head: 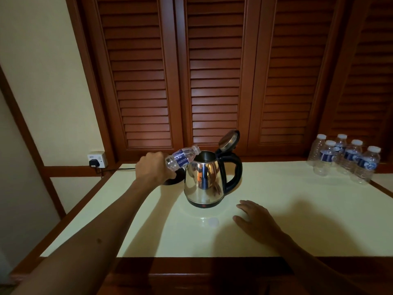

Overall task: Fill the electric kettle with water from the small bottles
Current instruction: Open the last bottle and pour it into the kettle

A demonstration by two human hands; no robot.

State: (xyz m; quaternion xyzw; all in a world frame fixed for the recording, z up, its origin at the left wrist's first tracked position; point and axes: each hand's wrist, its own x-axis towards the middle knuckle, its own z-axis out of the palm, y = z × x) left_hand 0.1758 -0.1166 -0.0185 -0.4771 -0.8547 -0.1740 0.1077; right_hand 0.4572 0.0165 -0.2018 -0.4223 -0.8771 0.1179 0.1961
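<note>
Gripping a small bottle [182, 159] in my left hand [153, 167], I tip its neck over the open steel kettle [204, 179] on the table [297, 220]. My right hand [256, 219] lies flat, fingers spread. 5 capped bottles [345, 158] stand far right.

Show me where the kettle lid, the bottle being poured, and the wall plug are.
kettle lid [228, 139]: head view, inner face of the open lid.
bottle [182, 159]: head view, its label.
wall plug [93, 162]: head view, black body.
</note>
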